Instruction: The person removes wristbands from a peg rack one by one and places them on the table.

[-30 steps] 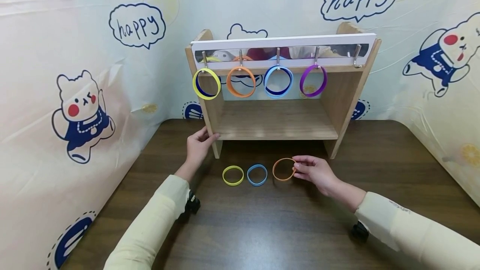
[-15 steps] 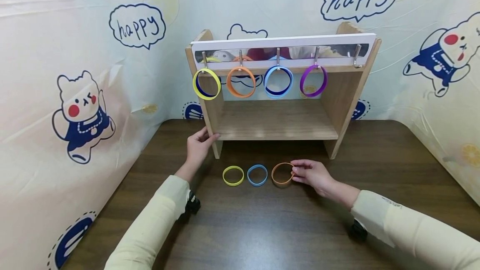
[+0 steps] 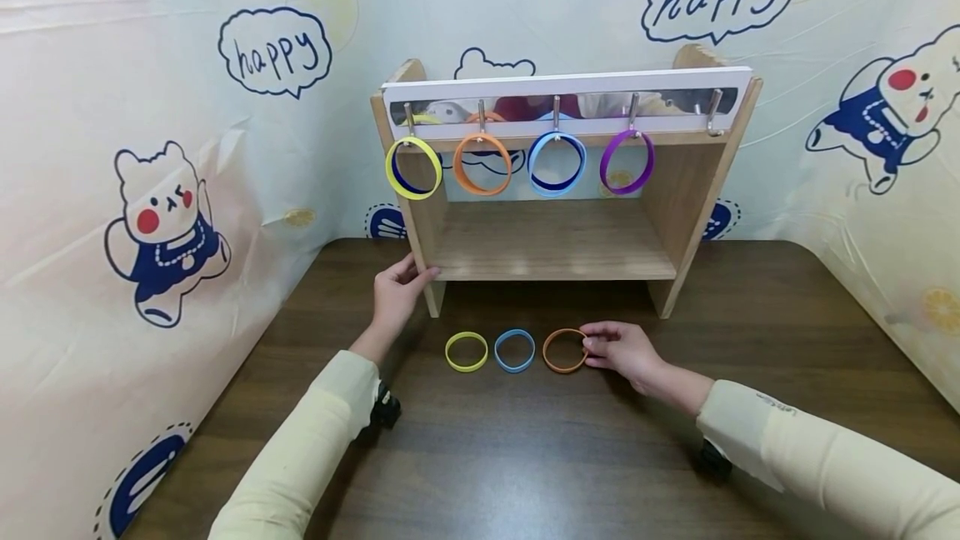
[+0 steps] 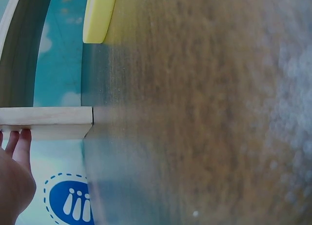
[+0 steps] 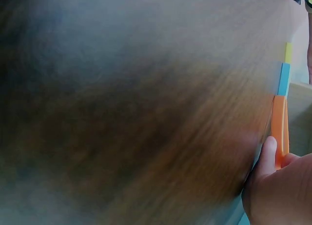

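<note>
My right hand [image 3: 624, 353] pinches the right side of an orange wristband [image 3: 550, 365], which lies about flat on the table; the right wrist view shows my thumb [image 5: 267, 154] against the band. Left of it lie a light blue wristband [image 3: 513, 371] and a yellow wristband [image 3: 467, 369]. My left hand [image 3: 396, 294] touches the lower left side panel of a wooden rack [image 3: 555, 244]. In the left wrist view its fingers [image 4: 23, 147] look straight, tips against the panel [image 4: 48, 116]; part of that hand is out of frame.
Yellow [image 3: 392, 177], orange [image 3: 467, 182], blue [image 3: 534, 177] and purple [image 3: 648, 165] wristbands hang from hooks on the rack's white rail [image 3: 570, 82]. The rightmost hook [image 3: 714, 112] has no band. A printed cloth [image 3: 352, 148] stands behind the brown table [image 3: 510, 457].
My right hand has lowered the orange wristband and shifted it slightly left, so that it now lies in line with the blue and yellow bands. My left hand has stayed still.
</note>
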`<state>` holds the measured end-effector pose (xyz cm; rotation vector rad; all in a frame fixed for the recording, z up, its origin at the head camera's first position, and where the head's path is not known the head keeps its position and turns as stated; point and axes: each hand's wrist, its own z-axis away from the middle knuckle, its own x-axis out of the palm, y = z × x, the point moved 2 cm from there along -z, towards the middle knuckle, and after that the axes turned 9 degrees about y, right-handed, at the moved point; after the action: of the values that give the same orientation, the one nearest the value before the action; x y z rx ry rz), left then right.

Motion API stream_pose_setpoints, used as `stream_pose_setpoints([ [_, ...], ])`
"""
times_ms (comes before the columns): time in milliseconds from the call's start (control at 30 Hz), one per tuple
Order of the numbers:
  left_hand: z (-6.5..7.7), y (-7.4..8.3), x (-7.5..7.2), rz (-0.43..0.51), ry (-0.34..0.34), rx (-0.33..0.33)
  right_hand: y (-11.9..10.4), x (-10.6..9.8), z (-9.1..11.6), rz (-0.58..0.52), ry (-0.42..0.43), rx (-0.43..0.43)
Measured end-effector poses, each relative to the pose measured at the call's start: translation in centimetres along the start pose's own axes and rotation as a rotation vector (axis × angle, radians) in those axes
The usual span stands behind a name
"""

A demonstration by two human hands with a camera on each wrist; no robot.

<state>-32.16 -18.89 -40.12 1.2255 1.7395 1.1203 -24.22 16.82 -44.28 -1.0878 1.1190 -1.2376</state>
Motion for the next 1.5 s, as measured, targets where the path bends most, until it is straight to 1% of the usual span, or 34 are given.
stream_pose_setpoints([
  [33,0.2,0.5,0.0,-0.006,-0.002,0.002,0.1,0.0,0.0,0.011,0.006,-0.006],
  [100,0.2,0.3,0.0,-0.017,0.006,0.009,0.2,0.0,-0.1,0.033,0.01,-0.022],
  [267,-0.7,-2.2,0.0,-0.012,0.031,0.024,0.3,0.0,0.0,0.088,0.022,-0.056],
  [567,-0.9,-2.3,0.1,-0.018,0.028,0.033,-0.1,0.3,0.4,0.155,0.061,-0.09],
  [667,-0.9,-2.3,0.1,-0.019,0.025,0.028,-0.3,0.4,0.5,0.183,0.057,-0.112],
  [800,-0.9,-2.4,0.1,-0.019,0.023,0.023,-0.3,0.4,0.5,0.212,0.062,-0.119],
  [1033,-1.0,-2.4,0.0,-0.015,0.019,0.03,-0.5,0.3,0.6,0.263,0.061,-0.146],
  [1167,-1.0,-2.5,0.0,-0.02,0.016,0.029,-0.8,0.2,0.7,0.269,0.059,-0.161],
  [1300,-0.9,-2.4,0.0,-0.026,0.016,0.023,-1.3,-0.1,0.7,0.253,0.064,-0.176],
  [1500,-0.9,-2.3,0.0,0.013,0.016,0.016,-3.1,-0.8,0.6,0.211,0.087,-0.22],
])
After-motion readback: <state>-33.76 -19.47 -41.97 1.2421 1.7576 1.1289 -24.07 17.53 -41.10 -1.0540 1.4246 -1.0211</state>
